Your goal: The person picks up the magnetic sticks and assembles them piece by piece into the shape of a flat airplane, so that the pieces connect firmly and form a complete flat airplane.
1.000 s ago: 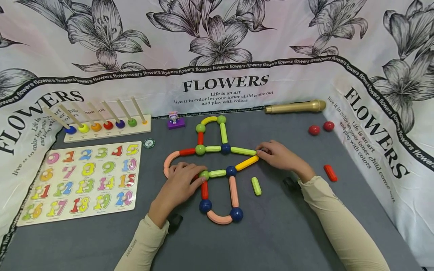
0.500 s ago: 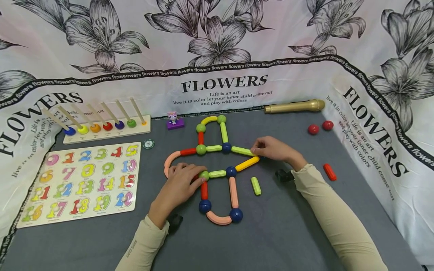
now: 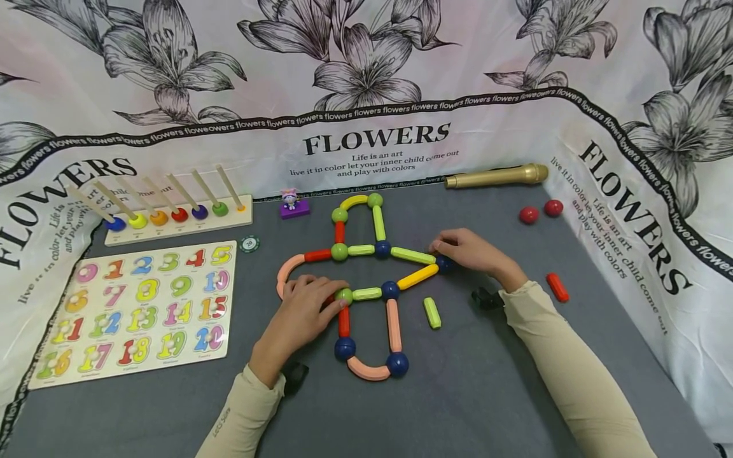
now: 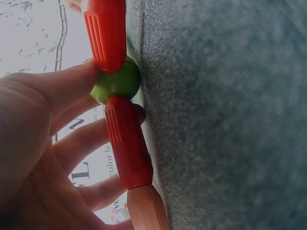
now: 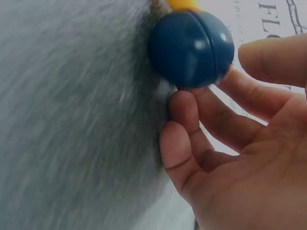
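My left hand (image 3: pixel 303 312) grips the stick-and-ball figure at its left side. In the left wrist view its thumb touches a green ball (image 4: pixel 117 81), and its fingers curl behind a red stick (image 4: pixel 127 139). A curved pink stick (image 3: pixel 284 270) passes under those fingers. At the figure's right tip sits a blue ball (image 3: pixel 444 264), where a green stick (image 3: pixel 413 255) and a yellow stick (image 3: pixel 418 277) converge. My right hand (image 3: pixel 475 250) is beside this ball, fingers loosely bent and thumb slightly apart from it in the right wrist view.
A loose green stick (image 3: pixel 432 313) lies near the figure. To the right are a red stick (image 3: pixel 557 287), red balls (image 3: pixel 529 215) and a gold microphone (image 3: pixel 495 176). At left stand a number board (image 3: pixel 134 312), peg stand (image 3: pixel 177 222), chip (image 3: pixel 249 243) and purple-based figurine (image 3: pixel 294 208).
My right hand has moved slightly around the tip, and the blue ball there now shows below its fingers. The left hand has stayed in place.
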A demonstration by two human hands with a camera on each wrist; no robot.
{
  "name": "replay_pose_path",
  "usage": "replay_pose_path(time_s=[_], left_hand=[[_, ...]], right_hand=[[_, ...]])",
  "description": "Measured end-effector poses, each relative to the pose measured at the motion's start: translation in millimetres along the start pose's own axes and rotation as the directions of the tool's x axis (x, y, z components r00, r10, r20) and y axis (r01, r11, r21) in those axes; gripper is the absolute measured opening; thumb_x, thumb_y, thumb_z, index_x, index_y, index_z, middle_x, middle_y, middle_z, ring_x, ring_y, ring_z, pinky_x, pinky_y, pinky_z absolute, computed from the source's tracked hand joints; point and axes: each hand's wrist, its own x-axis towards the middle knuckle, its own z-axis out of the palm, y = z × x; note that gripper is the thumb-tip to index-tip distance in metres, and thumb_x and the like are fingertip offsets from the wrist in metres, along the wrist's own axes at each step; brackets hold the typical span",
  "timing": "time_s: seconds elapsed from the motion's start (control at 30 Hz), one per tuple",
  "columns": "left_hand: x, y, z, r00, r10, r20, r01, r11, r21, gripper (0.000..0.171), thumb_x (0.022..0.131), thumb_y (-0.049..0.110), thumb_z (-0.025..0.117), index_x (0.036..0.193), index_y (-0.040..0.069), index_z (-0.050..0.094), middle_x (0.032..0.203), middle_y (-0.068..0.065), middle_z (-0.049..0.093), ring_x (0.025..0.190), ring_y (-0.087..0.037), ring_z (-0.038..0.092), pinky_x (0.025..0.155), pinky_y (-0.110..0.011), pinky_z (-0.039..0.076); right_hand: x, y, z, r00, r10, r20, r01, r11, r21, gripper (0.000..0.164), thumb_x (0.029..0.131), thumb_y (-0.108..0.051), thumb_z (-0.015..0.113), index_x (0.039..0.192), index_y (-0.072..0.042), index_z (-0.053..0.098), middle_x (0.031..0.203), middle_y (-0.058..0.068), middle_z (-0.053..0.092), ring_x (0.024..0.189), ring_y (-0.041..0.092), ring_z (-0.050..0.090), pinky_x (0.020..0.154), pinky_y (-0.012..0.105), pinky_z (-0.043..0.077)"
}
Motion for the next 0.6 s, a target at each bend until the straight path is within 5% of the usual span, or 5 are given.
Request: replay_pose_path(time_s=[0.27, 0.6], left_hand=[[-1.9, 2.2, 0.4, 1.000, -0.015, -0.004, 0.015, 1.000, -0.008, 0.034, 0.105, 0.030, 0.072, 0.136, 0.016, 0.073, 0.126, -0.005, 0.073, 0.127, -0.043, 0.054, 0.106, -0.065, 0.033], [-0.6, 1.5, 1.1, 1.000, -0.001, -0.010, 0.001, 1.000, -0.017, 0.032, 0.106, 0.030, 0.071, 0.135, 0.017, 0.074, 0.125, -0.005, 0.073, 0.128, -0.045, 0.054, 0.106, -0.068, 0.033]], right_hand=[[-44, 17, -11, 0.987, -0.037, -0.154, 0.030, 0.998, -0.049, 0.031, 0.115, -0.025, 0.054, 0.124, -0.003, 0.074, 0.120, 0.013, 0.073, 0.106, 0.028, 0.062, 0.092, 0.047, 0.049], [-109, 43, -42, 0.936, -0.071, -0.346, -0.003, 0.978, -0.208, 0.017, 0.106, -0.015, 0.068, 0.113, -0.001, 0.076, 0.102, 0.007, 0.074, 0.092, 0.016, 0.064, 0.078, 0.021, 0.046]])
